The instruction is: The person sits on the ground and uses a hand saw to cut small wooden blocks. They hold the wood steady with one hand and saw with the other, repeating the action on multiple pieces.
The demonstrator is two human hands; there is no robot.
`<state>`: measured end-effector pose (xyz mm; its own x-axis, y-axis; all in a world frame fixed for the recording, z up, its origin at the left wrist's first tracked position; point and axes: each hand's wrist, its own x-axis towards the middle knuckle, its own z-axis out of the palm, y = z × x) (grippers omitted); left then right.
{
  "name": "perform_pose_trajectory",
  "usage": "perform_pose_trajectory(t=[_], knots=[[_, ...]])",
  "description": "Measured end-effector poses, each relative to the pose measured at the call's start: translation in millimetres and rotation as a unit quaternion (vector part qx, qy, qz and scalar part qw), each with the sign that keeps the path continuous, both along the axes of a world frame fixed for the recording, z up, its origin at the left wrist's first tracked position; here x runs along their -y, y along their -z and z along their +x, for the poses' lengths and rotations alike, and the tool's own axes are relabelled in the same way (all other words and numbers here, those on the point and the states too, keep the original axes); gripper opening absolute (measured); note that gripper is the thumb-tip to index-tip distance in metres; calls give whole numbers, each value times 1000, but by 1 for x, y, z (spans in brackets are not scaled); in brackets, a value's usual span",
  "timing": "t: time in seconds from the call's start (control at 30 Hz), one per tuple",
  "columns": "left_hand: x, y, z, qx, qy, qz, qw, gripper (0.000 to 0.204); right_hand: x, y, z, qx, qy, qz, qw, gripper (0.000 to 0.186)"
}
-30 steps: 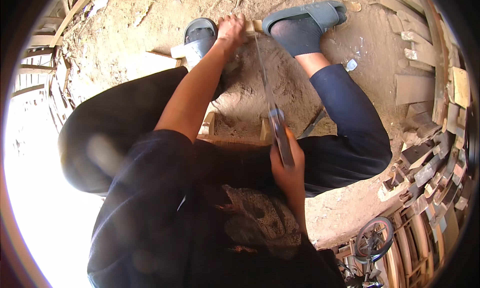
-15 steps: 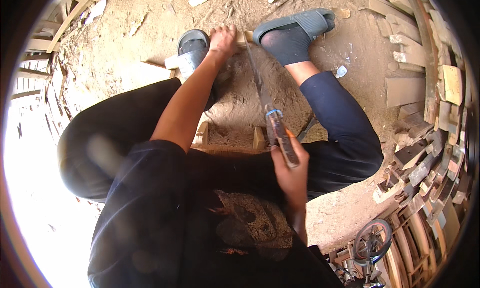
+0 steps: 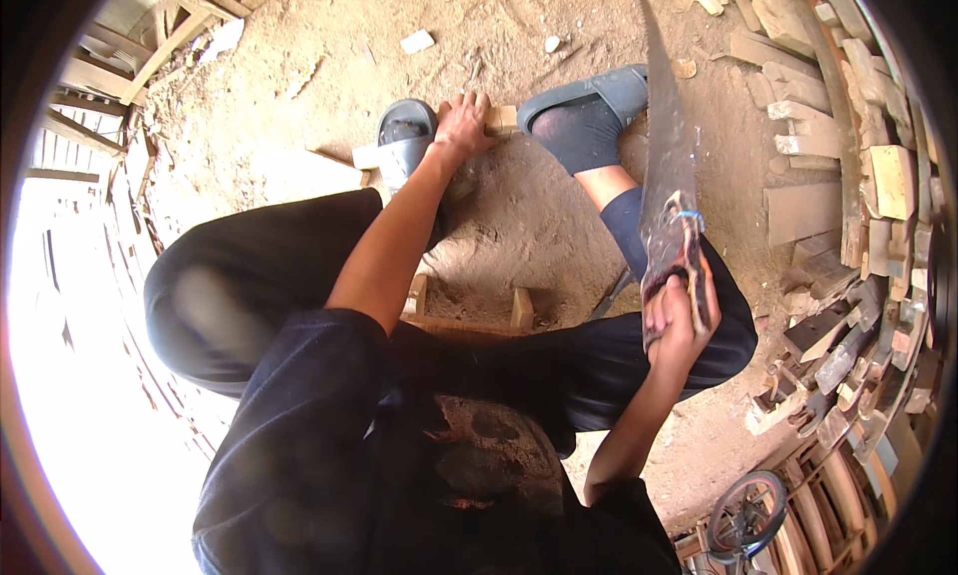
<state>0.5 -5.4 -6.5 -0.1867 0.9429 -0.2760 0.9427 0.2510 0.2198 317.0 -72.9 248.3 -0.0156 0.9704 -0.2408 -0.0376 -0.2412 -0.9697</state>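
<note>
My right hand (image 3: 679, 311) is wrapped round the dark, worn handle of a handsaw (image 3: 667, 141). A blue tie circles the top of the handle. The saw is raised over my right leg, its blade pointing away from me and apart from the wood. My left hand (image 3: 463, 124) holds down a narrow wooden strip (image 3: 502, 119) on the dirt between my feet, fingers over its far side. The grey slide sandals (image 3: 574, 104) rest on or against the strip, which hides parts of it.
A low wooden piece (image 3: 464, 325) with two upright blocks lies between my legs. Stacked wood offcuts (image 3: 798, 216) line the right side. A bicycle wheel (image 3: 746, 515) stands at the lower right. Wooden framing (image 3: 170, 36) rises at the far left, and small scraps (image 3: 417, 42) dot the dirt.
The saw has come off the strip and swung up and to the right in my right hand. My left hand stays on the wood. The whole view has shifted slightly.
</note>
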Motion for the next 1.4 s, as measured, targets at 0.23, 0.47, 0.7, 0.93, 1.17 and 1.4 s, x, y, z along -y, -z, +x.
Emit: perform_pose_trajectory(t=[0.23,0.47,0.7,0.93,1.17,1.4], knots=[[5,-27,-1,156,-33,72,985,58,-21,32,14,-120,71,-9,990,36],[10,-30,-11,212,27,110,971,43,-8,35,22,-100,86,-22,991,36],[12,-38,-7,115,25,75,990,51,-15,38,19,-82,84,-33,993,36],[11,-34,-11,135,9,64,989,53,-13,42,13,-99,93,-41,990,33],[12,-37,0,139,-14,53,989,52,-16,43,10,-76,116,-33,990,32],[12,-20,5,-3,30,35,999,61,-10,45,-1,-78,64,-51,994,34]])
